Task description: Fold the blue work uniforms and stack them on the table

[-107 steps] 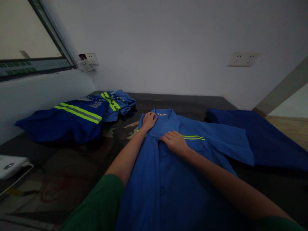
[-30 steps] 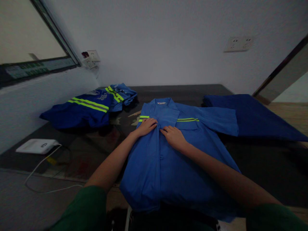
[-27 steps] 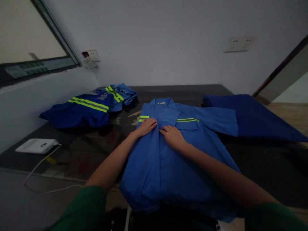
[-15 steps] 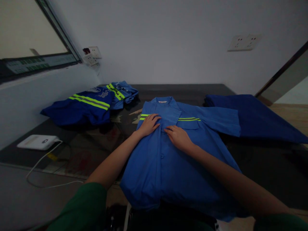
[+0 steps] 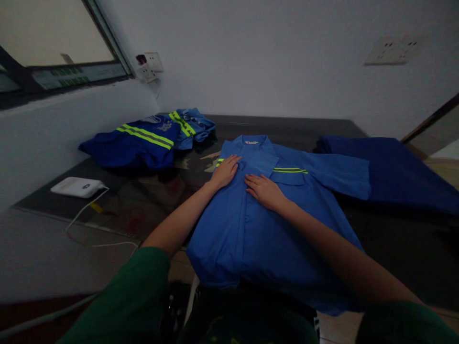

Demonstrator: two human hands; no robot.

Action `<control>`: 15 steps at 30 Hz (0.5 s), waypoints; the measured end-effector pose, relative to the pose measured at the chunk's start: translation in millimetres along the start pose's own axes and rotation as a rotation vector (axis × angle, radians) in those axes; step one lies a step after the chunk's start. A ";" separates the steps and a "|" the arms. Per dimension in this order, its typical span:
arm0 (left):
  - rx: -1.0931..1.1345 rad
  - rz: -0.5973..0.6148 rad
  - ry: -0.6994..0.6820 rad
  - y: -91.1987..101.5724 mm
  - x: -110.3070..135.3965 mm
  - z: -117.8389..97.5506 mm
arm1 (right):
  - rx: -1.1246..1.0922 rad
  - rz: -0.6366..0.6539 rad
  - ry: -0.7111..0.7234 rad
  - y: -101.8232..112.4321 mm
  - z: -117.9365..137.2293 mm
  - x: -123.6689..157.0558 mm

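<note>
A blue short-sleeved work shirt (image 5: 287, 229) with yellow-green stripes lies front up on the dark table, collar away from me, its hem hanging over the near edge. My left hand (image 5: 226, 170) rests flat on the chest at the left of the button placket, fingers stretched out. On the other side of the placket my right hand (image 5: 264, 190) lies on the cloth below the collar, fingers extended and slightly bent. Neither hand grips the fabric. The sleeve on the right is spread outward; the left one is not visible.
Crumpled dark blue and light blue garments (image 5: 143, 143) with bright stripes lie at the back left. Folded dark blue cloth (image 5: 387, 172) sits on the right. A white power bank (image 5: 77, 187) with a cable is at the table's left (image 5: 122, 210). Sockets (image 5: 396, 50) are on the wall.
My hands have left the button area and now lie flatter on the chest, the right one with fingers more stretched. The view has shifted a little, so everything appears further right and higher.
</note>
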State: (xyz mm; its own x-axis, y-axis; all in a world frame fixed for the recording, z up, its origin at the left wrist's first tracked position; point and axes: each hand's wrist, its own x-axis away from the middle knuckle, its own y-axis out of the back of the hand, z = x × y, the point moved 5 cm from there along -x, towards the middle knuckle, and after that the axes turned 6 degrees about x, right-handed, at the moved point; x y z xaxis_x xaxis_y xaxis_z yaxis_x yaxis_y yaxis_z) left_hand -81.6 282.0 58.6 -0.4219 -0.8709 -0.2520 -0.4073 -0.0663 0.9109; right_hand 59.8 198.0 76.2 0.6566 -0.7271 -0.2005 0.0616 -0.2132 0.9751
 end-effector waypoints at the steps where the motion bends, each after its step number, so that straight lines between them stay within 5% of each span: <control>1: -0.019 0.001 0.032 0.5 0.2 2.8 | 0.005 -0.004 0.001 -1.0 -0.7 2.2; 7: -0.110 0.110 0.108 -5.0 0.4 7.8 | 0.027 -0.007 0.002 -10.0 -0.5 9.6; 11: -0.074 -0.039 0.024 10.6 4.2 -3.1 | 0.024 0.019 -0.019 -6.9 0.5 8.7; 15: -0.023 -0.144 -0.023 36.7 34.4 -17.9 | 0.008 -0.016 0.017 22.2 20.7 22.5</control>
State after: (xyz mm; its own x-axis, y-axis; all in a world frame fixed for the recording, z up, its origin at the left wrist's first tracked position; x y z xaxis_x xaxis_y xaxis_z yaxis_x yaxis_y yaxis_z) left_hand -96.6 241.0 89.2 -0.3788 -0.8404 -0.3875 -0.4462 -0.2009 0.8721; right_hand 60.3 163.4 91.3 0.6682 -0.7125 -0.2141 0.0661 -0.2298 0.9710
